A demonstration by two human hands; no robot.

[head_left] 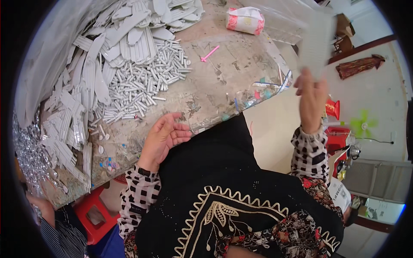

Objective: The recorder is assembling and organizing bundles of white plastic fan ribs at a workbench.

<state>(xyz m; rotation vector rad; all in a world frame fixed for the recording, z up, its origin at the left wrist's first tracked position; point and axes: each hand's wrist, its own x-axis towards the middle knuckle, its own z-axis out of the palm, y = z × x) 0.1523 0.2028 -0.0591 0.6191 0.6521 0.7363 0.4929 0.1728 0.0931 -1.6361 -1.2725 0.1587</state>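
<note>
My left hand point(164, 136) rests palm up at the near edge of the worn table point(223, 81), fingers loosely curled, holding nothing. Just beyond it lies a heap of small white plastic sticks point(142, 84) and flat white leaf-shaped pieces point(124, 34). My right hand point(310, 96) is raised off the table's right side and grips a flat, pale, translucent ribbed sheet point(316, 41), which looks blurred. A pink stick piece point(209, 53) lies alone on the tabletop.
A white and pink packet point(245, 19) sits at the far edge by clear plastic bags. Shiny silver pieces point(30, 155) pile at the left. A red stool point(95, 213) stands below. Another person's arm point(43, 215) shows at lower left. Red objects point(337, 137) stand at right.
</note>
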